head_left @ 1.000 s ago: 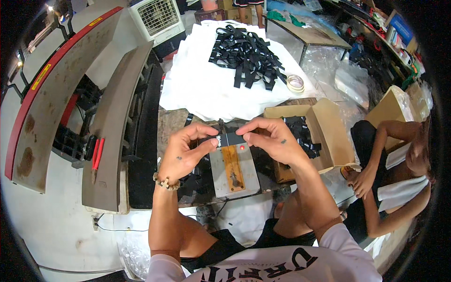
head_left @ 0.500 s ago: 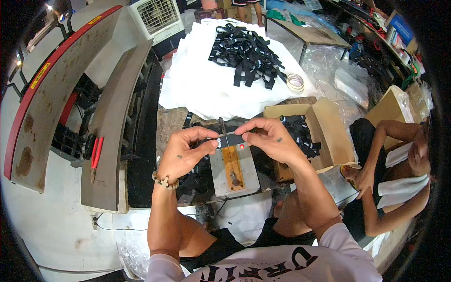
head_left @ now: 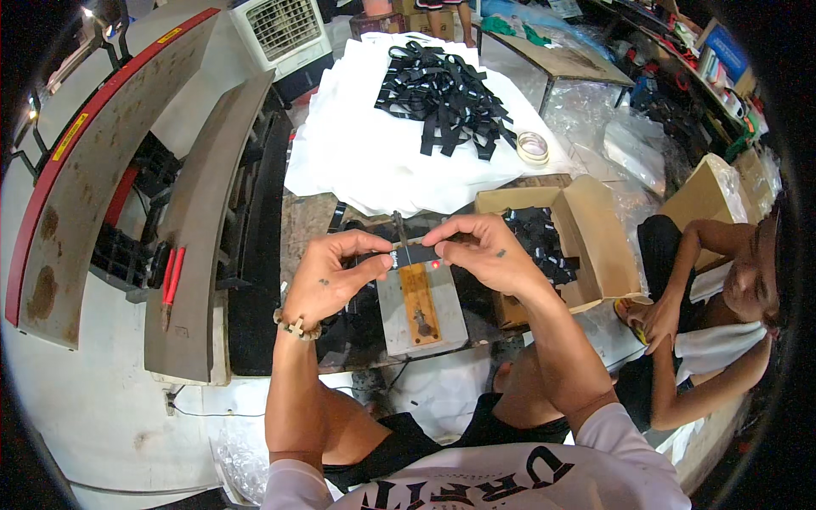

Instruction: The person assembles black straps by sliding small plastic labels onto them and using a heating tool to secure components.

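Between my two hands a short black strap (head_left: pixel 421 254) with white lettering is stretched level. My left hand (head_left: pixel 336 268) pinches its left end between thumb and fingers. At the right end, the thumb and forefinger of my right hand (head_left: pixel 489 255) are closed on it. The strap lies across a thin upright blade (head_left: pixel 402 229) at the far end of a small bench device (head_left: pixel 450 319). That device has a pale body, a wooden strip (head_left: pixel 417 289) along its top and a lit red lamp (head_left: pixel 436 264) beside my right fingertips. Whether the blade has cut the strap I cannot tell.
An open cardboard box (head_left: pixel 599 242) with black strap pieces stands right of the device. Beyond lie white sheets (head_left: pixel 340 140), a heap of black straps (head_left: pixel 442 93) and tape rolls (head_left: pixel 533 148). Red-handled pliers (head_left: pixel 172 276) rest on a panel at left. Another person (head_left: pixel 693 255) sits at right.
My hands and the strap stay almost in place at the blade. The person at right has lifted and turned their head, and their hands have come together lower down.
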A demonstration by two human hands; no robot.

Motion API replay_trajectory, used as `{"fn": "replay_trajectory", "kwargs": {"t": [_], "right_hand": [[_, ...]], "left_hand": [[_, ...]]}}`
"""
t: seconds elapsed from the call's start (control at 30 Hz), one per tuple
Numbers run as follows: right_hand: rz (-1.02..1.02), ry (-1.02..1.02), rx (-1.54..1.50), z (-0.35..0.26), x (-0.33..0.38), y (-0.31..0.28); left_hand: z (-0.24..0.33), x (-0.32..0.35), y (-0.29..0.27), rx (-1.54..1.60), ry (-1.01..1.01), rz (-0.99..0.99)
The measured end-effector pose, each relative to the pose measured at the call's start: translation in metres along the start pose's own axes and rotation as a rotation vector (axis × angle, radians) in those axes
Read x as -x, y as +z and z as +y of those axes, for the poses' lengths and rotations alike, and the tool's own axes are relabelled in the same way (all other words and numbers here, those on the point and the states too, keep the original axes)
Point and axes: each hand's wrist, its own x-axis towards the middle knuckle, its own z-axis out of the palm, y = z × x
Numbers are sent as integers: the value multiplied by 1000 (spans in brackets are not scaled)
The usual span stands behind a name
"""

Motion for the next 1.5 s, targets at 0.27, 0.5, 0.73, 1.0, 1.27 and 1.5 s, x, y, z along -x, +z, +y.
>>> {"fn": "replay_trajectory", "kwargs": {"t": [0.27,0.5,0.73,1.0,1.27,1.5], "right_hand": [[10,-24,2,11,-3,1],[129,-43,413,8,0,-46],[205,301,890,53,15,-125],[110,-248,-25,-30,10,0],[60,-236,-113,-20,10,6],[128,-236,-123,-21,8,6]], "left_hand": [[-5,-1,-2,-18,18,-12],[-6,4,-9,32,25,99],[10,11,-12,24,106,189],[25,19,15,-12,258,153],[12,11,1,96,148,88],[24,10,9,148,191,80]]}}
